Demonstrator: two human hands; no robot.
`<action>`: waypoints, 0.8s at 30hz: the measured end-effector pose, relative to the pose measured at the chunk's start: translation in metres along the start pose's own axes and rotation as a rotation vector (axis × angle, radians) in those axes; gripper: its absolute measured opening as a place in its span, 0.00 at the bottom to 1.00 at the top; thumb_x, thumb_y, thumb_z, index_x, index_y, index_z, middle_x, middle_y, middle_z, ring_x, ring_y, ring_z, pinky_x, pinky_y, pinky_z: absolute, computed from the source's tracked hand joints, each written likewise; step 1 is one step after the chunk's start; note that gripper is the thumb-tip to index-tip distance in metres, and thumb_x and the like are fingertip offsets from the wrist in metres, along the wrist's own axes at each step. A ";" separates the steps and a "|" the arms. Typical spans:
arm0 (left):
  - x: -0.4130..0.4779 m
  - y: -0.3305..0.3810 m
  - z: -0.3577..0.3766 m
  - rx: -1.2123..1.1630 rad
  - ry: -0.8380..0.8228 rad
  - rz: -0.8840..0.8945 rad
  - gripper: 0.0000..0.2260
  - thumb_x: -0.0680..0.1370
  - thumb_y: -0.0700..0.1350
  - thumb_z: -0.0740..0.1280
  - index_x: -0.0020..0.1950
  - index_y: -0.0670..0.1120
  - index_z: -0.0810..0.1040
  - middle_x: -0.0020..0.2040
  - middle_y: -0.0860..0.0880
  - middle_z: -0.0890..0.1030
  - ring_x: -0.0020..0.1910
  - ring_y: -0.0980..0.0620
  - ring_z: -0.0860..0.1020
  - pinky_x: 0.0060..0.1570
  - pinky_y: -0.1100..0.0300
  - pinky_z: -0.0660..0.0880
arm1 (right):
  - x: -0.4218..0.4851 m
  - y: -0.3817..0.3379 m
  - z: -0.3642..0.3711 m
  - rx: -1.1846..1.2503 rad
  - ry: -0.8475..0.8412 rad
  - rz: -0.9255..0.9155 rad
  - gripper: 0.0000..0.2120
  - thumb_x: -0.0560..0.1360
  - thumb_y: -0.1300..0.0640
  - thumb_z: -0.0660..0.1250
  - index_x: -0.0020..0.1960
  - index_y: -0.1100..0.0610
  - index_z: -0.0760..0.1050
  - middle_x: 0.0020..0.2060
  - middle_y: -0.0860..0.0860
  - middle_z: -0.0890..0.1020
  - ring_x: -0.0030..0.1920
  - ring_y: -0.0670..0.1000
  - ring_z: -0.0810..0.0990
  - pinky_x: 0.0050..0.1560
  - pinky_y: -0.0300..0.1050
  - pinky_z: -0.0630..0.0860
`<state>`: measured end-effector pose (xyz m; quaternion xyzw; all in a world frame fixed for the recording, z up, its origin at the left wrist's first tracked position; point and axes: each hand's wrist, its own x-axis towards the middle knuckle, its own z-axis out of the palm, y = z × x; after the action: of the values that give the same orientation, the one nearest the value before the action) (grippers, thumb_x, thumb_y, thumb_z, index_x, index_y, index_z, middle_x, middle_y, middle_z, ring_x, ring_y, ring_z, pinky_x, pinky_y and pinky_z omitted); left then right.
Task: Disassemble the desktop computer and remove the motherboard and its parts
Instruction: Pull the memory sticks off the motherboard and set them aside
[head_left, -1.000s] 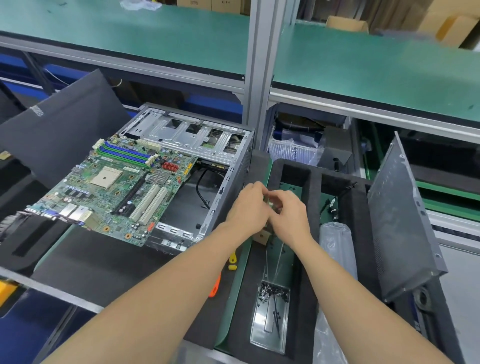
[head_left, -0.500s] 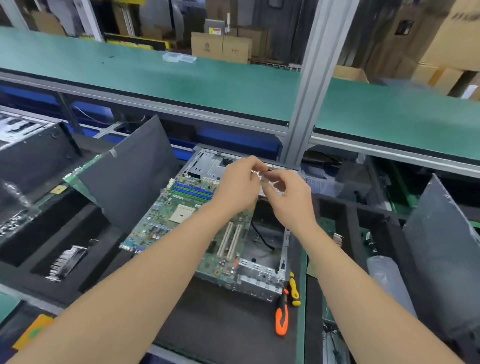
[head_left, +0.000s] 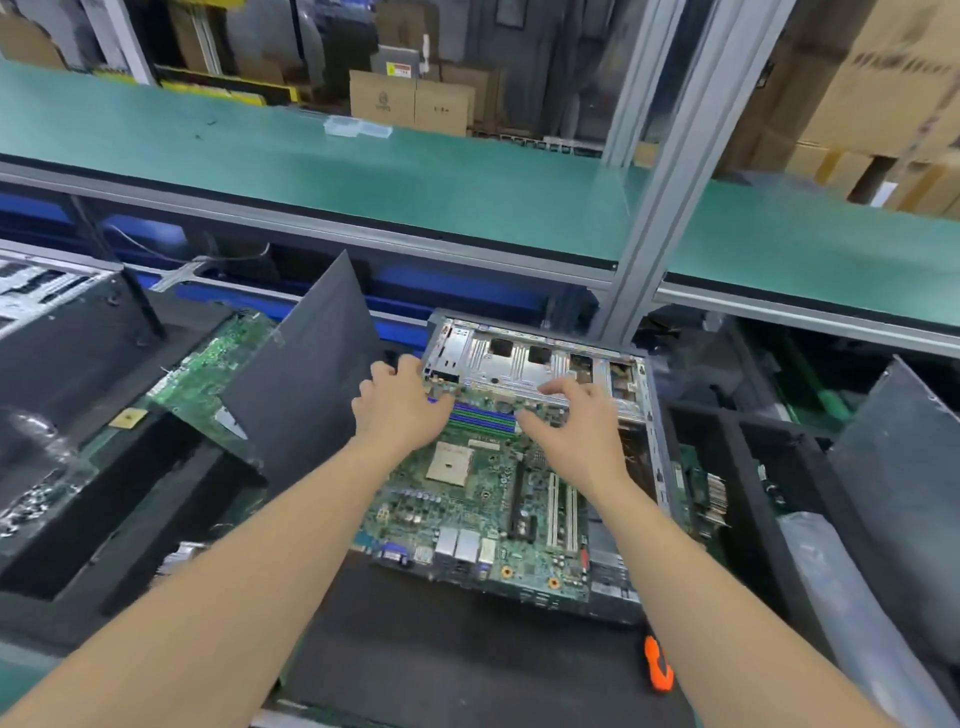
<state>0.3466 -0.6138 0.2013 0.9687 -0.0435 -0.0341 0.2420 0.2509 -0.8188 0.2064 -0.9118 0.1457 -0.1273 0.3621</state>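
Green circuit board: the motherboard lies inside the open metal computer case. Its near edge, with the port block, juts past the case toward the viewer. Both hands are over the board's far end, by the blue memory slots. The left hand is at the far left corner, and the right hand is just beside the silver drive cage. The fingers of both are loosely spread and hold nothing that can be seen. Whether they touch the board cannot be told.

The step in hand looks like lifting the board out. The next move likely calls for a grip on two opposite edges, then a tilt to clear the cage at the far side and the case wall on the right. A dark panel leans just to the left. Open room is therefore mostly upward and toward the viewer, over the black-matted table, where an orange-handled tool lies to the right.
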 end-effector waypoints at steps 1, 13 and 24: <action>0.000 -0.005 0.006 -0.020 -0.026 -0.010 0.26 0.79 0.62 0.65 0.72 0.51 0.65 0.68 0.42 0.68 0.62 0.37 0.72 0.60 0.45 0.72 | -0.003 0.002 0.003 -0.013 -0.001 0.052 0.23 0.74 0.40 0.74 0.65 0.45 0.75 0.61 0.49 0.68 0.69 0.55 0.66 0.65 0.52 0.67; -0.005 -0.014 0.030 -0.178 0.035 -0.019 0.21 0.84 0.57 0.59 0.74 0.51 0.63 0.70 0.42 0.67 0.58 0.39 0.75 0.51 0.47 0.73 | -0.010 0.025 0.007 0.158 -0.087 0.170 0.31 0.67 0.38 0.79 0.61 0.42 0.64 0.60 0.45 0.58 0.50 0.45 0.73 0.52 0.47 0.72; -0.006 -0.012 0.023 -0.268 0.028 -0.134 0.12 0.86 0.53 0.58 0.59 0.45 0.65 0.56 0.40 0.78 0.45 0.43 0.75 0.42 0.51 0.69 | -0.006 0.030 0.010 0.366 -0.177 0.320 0.30 0.71 0.41 0.79 0.61 0.44 0.62 0.58 0.50 0.73 0.51 0.49 0.75 0.52 0.50 0.71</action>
<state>0.3392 -0.6138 0.1755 0.9289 0.0296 -0.0424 0.3667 0.2437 -0.8316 0.1779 -0.8041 0.2305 -0.0121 0.5479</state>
